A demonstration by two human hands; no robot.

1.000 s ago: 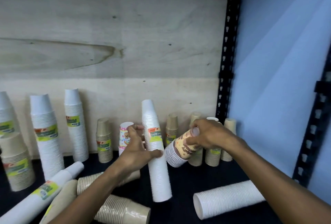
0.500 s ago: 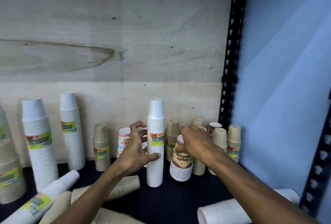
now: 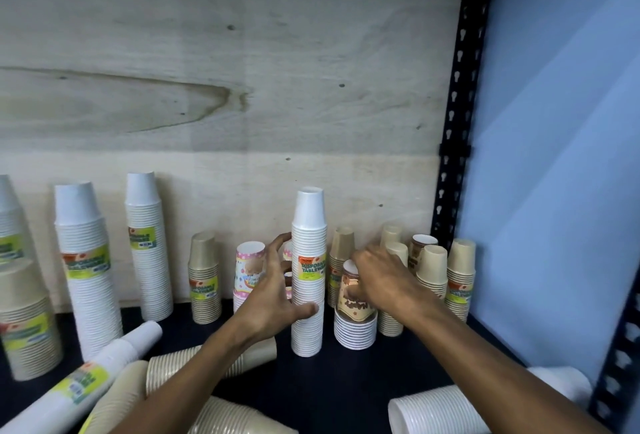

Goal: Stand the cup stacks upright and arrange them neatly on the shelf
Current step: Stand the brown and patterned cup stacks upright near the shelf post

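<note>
Hands are both up at the back row now. Left hand [image 3: 273,298] sits just left of the tall white stack [image 3: 308,270], thumb pressed to its front low down, fingers spread and reaching behind it, loosely cupping rather than clamping. That stack stands upright on the shelf [image 3: 346,385], long axis vertical, ribbed rims all the way down, a green and orange label at mid-height. Right hand [image 3: 384,277] is curled over the top of the short brown printed stack [image 3: 355,312], which stands just right of the white one, its white rims fanned at the base.

What matters next, I'd say: the fallen stacks lie toward the person, below both wrists. A white stack [image 3: 440,411] lies on its side under the right forearm, axis running left to right, so the right hand is the nearer one. Kraft stacks [image 3: 194,369] and a labelled white stack [image 3: 86,385] lie under the left forearm, tilted toward the left corner.
</note>
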